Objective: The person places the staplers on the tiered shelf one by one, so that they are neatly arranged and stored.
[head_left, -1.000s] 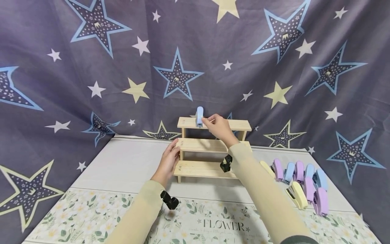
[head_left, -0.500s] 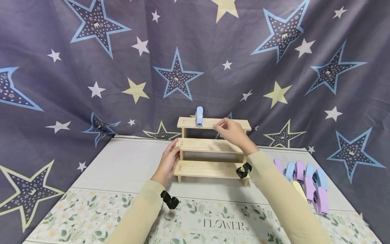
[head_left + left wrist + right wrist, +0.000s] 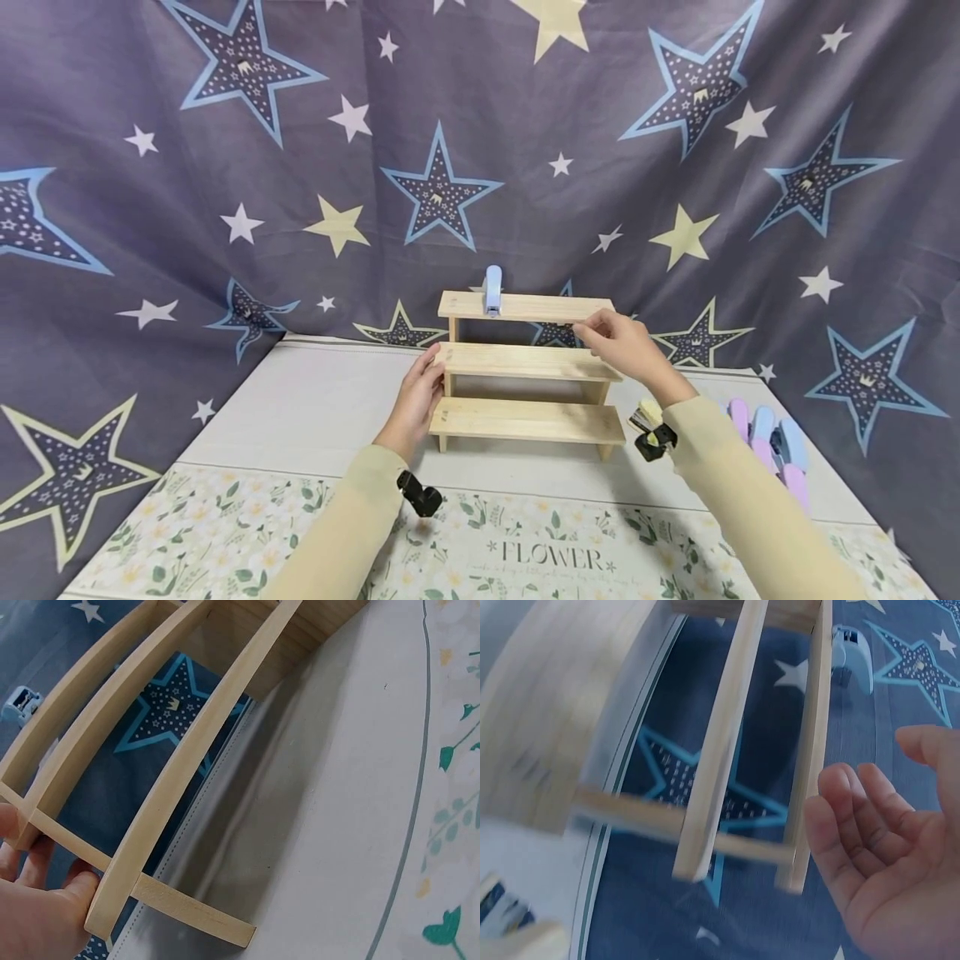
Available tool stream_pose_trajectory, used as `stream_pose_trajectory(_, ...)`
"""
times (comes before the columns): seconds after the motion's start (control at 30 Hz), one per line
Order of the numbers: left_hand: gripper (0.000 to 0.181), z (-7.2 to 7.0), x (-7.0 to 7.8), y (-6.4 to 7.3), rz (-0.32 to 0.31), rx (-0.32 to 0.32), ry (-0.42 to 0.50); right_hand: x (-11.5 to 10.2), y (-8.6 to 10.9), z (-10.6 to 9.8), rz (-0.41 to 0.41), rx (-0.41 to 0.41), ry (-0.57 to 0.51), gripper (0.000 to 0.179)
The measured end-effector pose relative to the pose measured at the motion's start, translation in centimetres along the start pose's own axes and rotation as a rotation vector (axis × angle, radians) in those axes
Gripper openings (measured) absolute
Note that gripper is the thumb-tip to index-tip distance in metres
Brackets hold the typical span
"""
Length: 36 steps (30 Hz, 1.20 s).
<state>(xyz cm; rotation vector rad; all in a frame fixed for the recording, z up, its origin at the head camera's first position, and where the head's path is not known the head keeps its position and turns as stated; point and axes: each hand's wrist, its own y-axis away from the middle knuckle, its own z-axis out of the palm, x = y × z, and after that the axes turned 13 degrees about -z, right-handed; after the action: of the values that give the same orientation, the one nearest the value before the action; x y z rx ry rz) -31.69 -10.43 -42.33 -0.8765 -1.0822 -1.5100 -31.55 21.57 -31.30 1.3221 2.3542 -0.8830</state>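
A three-tier wooden shelf point(image 3: 528, 421) stands on the table in the head view. My left hand point(image 3: 416, 396) holds its left side at the middle tier; the left wrist view has the fingers point(image 3: 34, 862) curled at the side frame. On the top tier, left of centre, a light blue stapler point(image 3: 492, 290) stands with its front toward me. My right hand point(image 3: 626, 342) is by the right end of the top tier, holding nothing. Its fingers are loosely bent beside the top board in the right wrist view, where the blue stapler point(image 3: 853, 658) is also visible.
More staplers lie on the table to the right: purple point(image 3: 738, 414), blue point(image 3: 792, 444) and a yellow one point(image 3: 649, 412) by my right wrist. My right forearm covers part of the group. A star-patterned curtain point(image 3: 300, 167) hangs behind the shelf.
My right hand has let go of the blue stapler and moved right and slightly down along the top tier. The stapler stays in place, and my left hand keeps its hold.
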Motion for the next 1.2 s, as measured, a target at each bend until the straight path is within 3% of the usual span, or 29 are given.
stream_pose_trajectory(0.3, 0.053, 0.2, 0.1, -0.2, 0.002, -0.008, 0.011, 3.0, 4.1, -2.1, 0.004, -0.043, 0.047, 0.041)
stream_pose_trajectory(0.73, 0.053, 0.0, 0.0, -0.2, -0.005, 0.003, 0.018, 6.4, 11.7, -4.4, 0.03, -0.079, 0.123, 0.033)
stream_pose_trajectory(1.03, 0.053, 0.0, -0.1, -0.1, 0.004, -0.002, 0.014, 8.6, 17.1, -5.4, 0.106, -0.074, 0.116, 0.037)
stream_pose_trajectory(1.2, 0.053, 0.0, -0.1, -0.1, 0.003, 0.003, 0.016, 9.7, 19.2, -5.6, 0.196, -0.1, 0.1, 0.047)
